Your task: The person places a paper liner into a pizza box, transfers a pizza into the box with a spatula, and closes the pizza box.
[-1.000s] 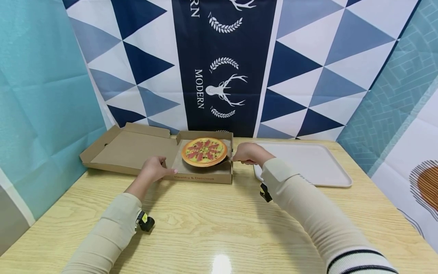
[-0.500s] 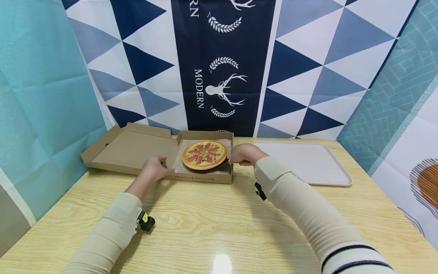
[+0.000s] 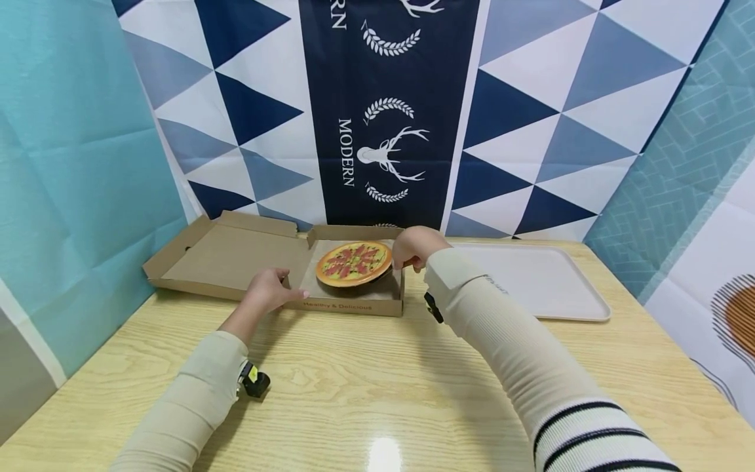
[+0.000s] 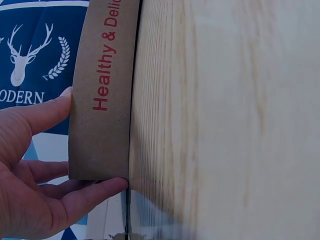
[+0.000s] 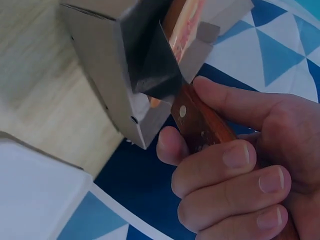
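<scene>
The pizza (image 3: 354,263), tilted with its right side raised, is in the open cardboard box (image 3: 370,305). My right hand (image 3: 420,246) grips the wooden handle (image 5: 207,120) of a metal spatula, at the box's right wall. In the right wrist view its blade (image 5: 161,67) reaches over that wall beside the pizza (image 5: 186,27); the contact beneath is hidden. My left hand (image 3: 270,290) holds the left end of the box's front wall. The left wrist view shows the thumb of my left hand (image 4: 37,175) at the wall's (image 4: 102,125) top edge and fingers around its end.
The box lid (image 3: 236,257) lies folded out to the left. To the right, behind my right forearm, a white rectangular tray (image 3: 551,282) sits on the wooden table (image 3: 354,367). Patterned cloth (image 3: 386,131) hangs behind the table.
My right hand has moved left and, lately, upward to the box's right wall. The pizza's tilt has changed, its right side now higher. My left hand has stayed on the box.
</scene>
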Available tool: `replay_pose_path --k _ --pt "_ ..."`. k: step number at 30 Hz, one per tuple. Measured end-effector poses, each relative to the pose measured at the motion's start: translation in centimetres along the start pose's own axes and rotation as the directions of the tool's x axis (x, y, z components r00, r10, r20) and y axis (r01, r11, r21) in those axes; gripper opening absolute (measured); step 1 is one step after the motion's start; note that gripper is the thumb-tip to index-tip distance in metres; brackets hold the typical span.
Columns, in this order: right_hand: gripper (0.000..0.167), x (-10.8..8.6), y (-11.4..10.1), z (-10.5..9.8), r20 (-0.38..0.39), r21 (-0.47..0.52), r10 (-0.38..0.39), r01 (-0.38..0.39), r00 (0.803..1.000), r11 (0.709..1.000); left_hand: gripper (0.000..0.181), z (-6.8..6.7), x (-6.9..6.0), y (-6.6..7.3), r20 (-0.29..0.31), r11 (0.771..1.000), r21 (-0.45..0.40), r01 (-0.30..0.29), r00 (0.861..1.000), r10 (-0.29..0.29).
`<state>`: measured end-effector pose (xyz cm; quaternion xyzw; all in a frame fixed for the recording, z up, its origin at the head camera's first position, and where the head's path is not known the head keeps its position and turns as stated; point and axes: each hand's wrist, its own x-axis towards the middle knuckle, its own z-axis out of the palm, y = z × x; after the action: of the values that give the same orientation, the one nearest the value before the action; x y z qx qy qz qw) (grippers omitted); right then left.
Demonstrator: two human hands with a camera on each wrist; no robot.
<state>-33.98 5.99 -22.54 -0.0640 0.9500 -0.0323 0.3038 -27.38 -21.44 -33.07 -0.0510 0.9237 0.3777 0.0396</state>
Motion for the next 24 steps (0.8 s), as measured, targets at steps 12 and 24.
replay_pose_path --k 12,24 --pt "0.047 -1.4 -0.8 -2.1 0.016 -0.09 0.021 -0.019 1.0 0.996 0.081 0.1 0.1 0.0 0.005 1.0 0.003 0.0 1.0 0.0" --pt "0.032 -2.6 0.7 -2.6 -0.086 -0.079 0.036 -0.043 0.996 0.996 0.081 0.1 0.1 0.0 0.0 1.0 0.01 0.004 1.0 -0.004"
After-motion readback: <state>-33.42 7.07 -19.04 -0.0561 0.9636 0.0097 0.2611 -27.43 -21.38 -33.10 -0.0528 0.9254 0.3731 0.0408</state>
